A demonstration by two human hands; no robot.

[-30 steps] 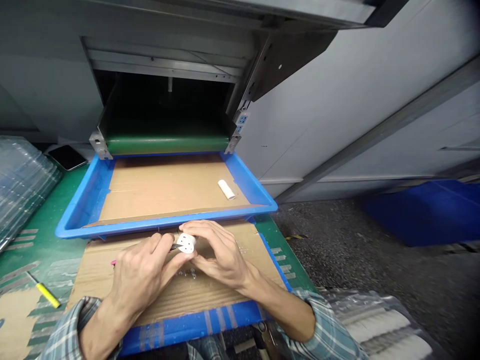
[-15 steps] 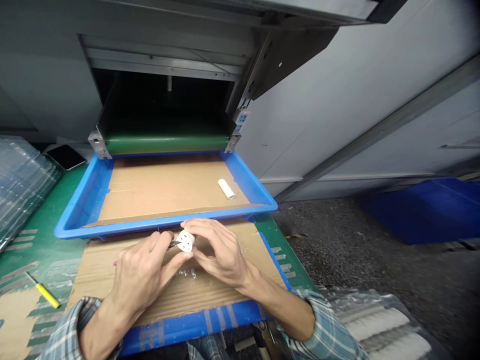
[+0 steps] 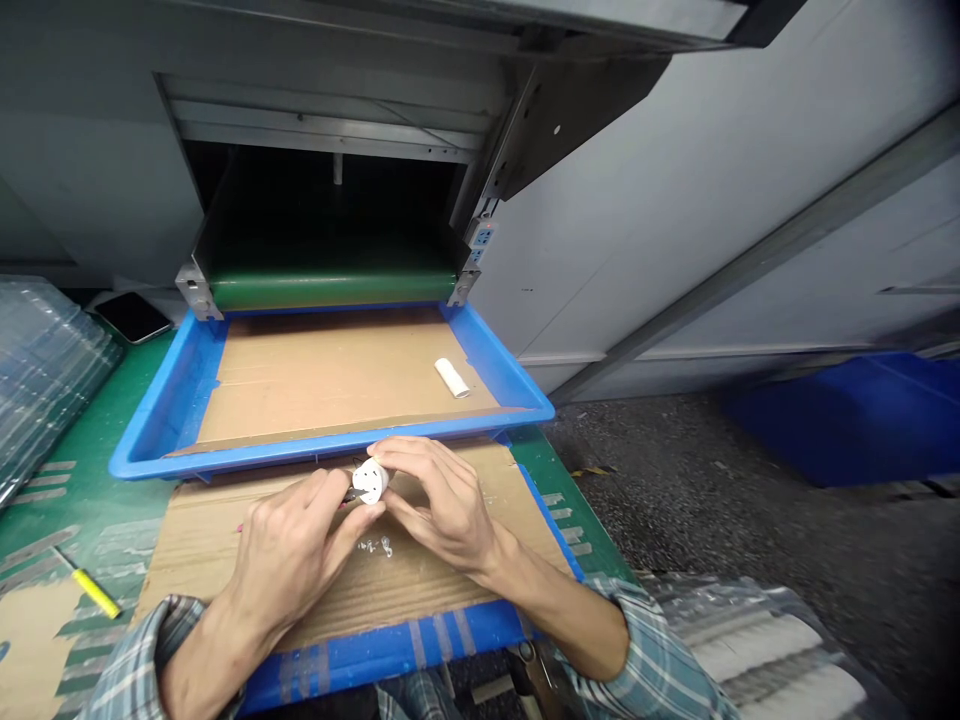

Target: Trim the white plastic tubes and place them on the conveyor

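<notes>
A small white round plastic piece (image 3: 370,480), with several small holes in its flat face, is pinched in my right hand (image 3: 442,500) between thumb and fingers. My left hand (image 3: 289,540) is closed around a slim tool with a dark pointed blade (image 3: 354,494), whose tip lies against the face of the piece. Most of that tool is hidden in the fist; a bit of pink shows on the far side of it. My left thumb touches the piece's lower edge. White shavings (image 3: 385,546) lie just below on the cardboard sheet (image 3: 390,590).
Ahead stands a blue tray (image 3: 247,458) lined with cardboard, holding a white cylindrical piece (image 3: 451,378). Behind it a green conveyor belt (image 3: 330,288) ends. A yellow-handled screwdriver (image 3: 95,592), a phone (image 3: 133,316) and stacked clear plastic trays (image 3: 45,380) are to the left.
The blade tip has moved slightly right, further over the face of the white piece, which has turned a little. My left hand has shifted slightly right; my right hand keeps its grip.
</notes>
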